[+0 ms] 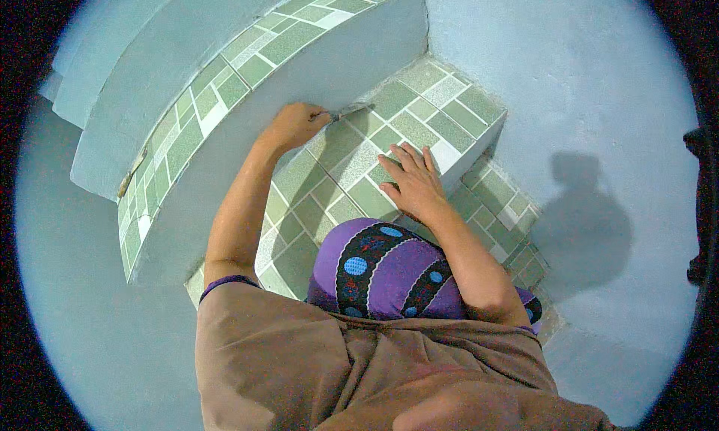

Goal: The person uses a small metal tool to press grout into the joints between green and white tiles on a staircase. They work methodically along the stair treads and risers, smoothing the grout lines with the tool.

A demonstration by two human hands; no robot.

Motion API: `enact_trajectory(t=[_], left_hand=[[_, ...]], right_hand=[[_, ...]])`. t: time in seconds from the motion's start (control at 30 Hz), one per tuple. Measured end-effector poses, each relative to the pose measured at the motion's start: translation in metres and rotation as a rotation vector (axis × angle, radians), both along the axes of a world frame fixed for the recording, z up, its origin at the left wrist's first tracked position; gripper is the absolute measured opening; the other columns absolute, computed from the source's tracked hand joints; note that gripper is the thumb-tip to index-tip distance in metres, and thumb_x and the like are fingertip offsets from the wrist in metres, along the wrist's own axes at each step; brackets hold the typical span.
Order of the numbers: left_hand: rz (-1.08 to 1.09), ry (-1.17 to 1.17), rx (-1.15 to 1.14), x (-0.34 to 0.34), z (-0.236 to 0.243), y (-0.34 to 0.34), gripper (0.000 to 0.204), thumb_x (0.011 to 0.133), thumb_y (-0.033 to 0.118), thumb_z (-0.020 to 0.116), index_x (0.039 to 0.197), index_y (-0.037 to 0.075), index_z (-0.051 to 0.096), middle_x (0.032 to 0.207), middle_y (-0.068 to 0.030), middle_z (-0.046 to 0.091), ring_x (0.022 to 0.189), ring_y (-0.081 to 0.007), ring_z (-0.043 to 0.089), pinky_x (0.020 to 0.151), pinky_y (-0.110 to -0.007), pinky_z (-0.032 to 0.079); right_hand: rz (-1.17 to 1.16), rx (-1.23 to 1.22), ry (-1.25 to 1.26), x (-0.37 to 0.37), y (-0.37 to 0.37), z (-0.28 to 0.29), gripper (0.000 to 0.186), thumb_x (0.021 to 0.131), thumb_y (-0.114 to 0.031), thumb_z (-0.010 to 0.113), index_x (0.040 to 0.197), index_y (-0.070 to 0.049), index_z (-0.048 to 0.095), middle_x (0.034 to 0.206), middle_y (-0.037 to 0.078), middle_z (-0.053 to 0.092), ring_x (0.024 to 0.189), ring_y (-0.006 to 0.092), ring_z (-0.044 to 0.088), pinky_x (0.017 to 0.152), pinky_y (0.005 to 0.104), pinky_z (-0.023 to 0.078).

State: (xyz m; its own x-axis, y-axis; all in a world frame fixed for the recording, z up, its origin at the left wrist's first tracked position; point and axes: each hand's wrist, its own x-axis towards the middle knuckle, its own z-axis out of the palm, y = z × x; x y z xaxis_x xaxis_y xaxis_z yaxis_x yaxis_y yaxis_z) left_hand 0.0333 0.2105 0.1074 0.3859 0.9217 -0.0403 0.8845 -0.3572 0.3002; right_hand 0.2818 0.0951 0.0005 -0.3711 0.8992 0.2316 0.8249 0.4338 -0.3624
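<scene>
Tool in left hand, right hand flat on step

Grips the tool in the left hand at 11 o'clock from mid-view, fingers curled about one end. Aims the thin grey end away from the knuckles, between 2 and 3 o'clock, low over the step and near the foot of the riser. Cannot tell the exact kind of tool, nor any contact between tip and tile.

Rests the right hand at 2 o'clock, palm down, fingers fanned apart, over the green and white tiles of the same step, apart from the tool and near the outer edge.

Shows the left forearm coming in from 8 o'clock and the right forearm from 4 o'clock. Wears a brown shirt at 6 o'clock and, over a bent leg at 5 o'clock, purple cloth with dark bands and blue spots.

Shows an upper step at 10 o'clock, curved and tiled in similar greens, with a pale piece lying on its end at 9 o'clock, too small to identify. Shows plain curved ledges farther out, also toward 10 o'clock. Has a lower step at 3 o'clock, green-tiled, just beside a blue-grey wall. Throws a dark shadow onto the wall, farther out toward 3 o'clock.
</scene>
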Motion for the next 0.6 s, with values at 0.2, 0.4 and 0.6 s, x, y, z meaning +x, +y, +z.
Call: enact_trajectory(t=[0.2,0.4,0.6], left_hand=[[-0.047,0.131,0.058,0.009,-0.002,0.022,0.037,0.090,0.035,0.054,0.095,0.003,0.070,0.089,-0.0234,0.066,0.079,-0.0417,0.063,0.074,-0.046,0.049],[-0.074,0.120,0.022,0.006,-0.007,0.025,0.036,0.092,0.036,0.053,0.099,0.004,0.069,0.092,-0.0221,0.067,0.083,-0.0402,0.064,0.075,-0.045,0.049],[-0.060,0.140,0.007,0.009,-0.001,0.026,0.035,0.092,0.036,0.054,0.103,0.006,0.070,0.090,-0.0220,0.067,0.080,-0.0369,0.065,0.074,-0.045,0.049]], right_hand=[[-0.011,-0.020,-0.007,0.000,-0.001,0.004,0.054,0.090,-0.041,0.057,0.139,-0.020,0.047,0.147,0.009,0.037,0.140,0.0278,0.027,0.116,0.0512,0.013],[-0.017,-0.033,-0.015,0.000,-0.002,0.005,0.055,0.090,-0.040,0.057,0.139,-0.020,0.046,0.148,0.008,0.037,0.140,0.0271,0.027,0.117,0.0508,0.012],[-0.011,-0.005,-0.015,-0.001,-0.001,0.003,0.054,0.089,-0.041,0.057,0.139,-0.020,0.047,0.147,0.008,0.038,0.140,0.0269,0.028,0.116,0.0511,0.014]])
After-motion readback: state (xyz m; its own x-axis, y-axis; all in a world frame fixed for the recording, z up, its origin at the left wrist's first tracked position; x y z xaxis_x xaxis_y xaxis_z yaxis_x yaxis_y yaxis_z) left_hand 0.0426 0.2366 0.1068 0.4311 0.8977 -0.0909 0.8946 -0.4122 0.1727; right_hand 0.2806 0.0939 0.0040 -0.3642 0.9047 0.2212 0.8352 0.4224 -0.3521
